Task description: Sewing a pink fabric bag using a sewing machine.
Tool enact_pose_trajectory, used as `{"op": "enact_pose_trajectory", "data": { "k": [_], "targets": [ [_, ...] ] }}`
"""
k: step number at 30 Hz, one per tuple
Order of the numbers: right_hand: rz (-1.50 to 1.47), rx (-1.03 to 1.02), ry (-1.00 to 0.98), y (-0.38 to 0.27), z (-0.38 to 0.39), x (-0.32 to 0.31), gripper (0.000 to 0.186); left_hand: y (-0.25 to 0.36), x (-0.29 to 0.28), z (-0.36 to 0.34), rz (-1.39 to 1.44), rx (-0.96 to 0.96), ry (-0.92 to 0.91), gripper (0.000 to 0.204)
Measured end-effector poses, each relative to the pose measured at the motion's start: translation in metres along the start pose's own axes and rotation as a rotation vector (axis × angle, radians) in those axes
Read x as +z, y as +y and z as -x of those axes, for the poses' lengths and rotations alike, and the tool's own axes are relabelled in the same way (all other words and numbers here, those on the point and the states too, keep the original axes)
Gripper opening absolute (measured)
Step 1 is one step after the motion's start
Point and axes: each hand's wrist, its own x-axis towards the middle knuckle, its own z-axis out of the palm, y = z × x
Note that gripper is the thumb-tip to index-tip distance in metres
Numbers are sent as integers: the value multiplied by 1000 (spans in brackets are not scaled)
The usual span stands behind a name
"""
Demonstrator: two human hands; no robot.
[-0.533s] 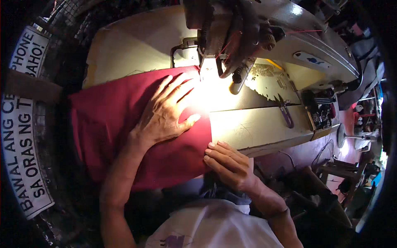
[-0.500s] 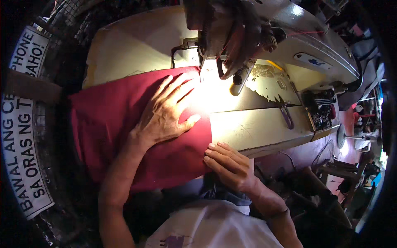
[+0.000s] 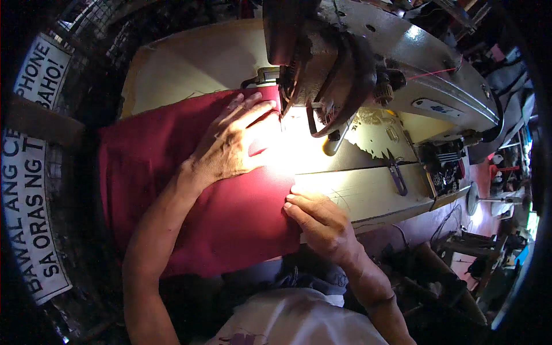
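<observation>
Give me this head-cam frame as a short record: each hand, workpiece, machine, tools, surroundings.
left hand: laid on top of the maroon cloth, fingers slightly spread
right hand: fingertips at the cloth's right edge; pinch or press unclear
workpiece: maroon cloth, upper right corner beside the needle area
machine: sewing machine with red thread
tools: thread snips, lying right of the cloth on the sewing table
lighting: bright glare near the needle
surroundings: white signs at far left

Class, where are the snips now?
In the head view, the snips lie right of centre on the worktop, between the right hand and the sewing machine.
</observation>
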Motion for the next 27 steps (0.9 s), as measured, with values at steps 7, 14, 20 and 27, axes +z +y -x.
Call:
{"op": "enact_pose_trajectory", "data": {
  "k": [7,14,20,27],
  "targets": [
    [-5,-27,58,1,0,1,45,20,-3,5,-134,46,-80,51],
    [-12,0,50,2,-2,-2,42,30,4,15,128,17,42,47],
    [-27,59,24,14,-19,-6,44,13,-1,-3,149,46,34,43],
    [10,34,-3,20,-26,-3,48,0,-1,-6,128,64,25,44]
  ]
}}
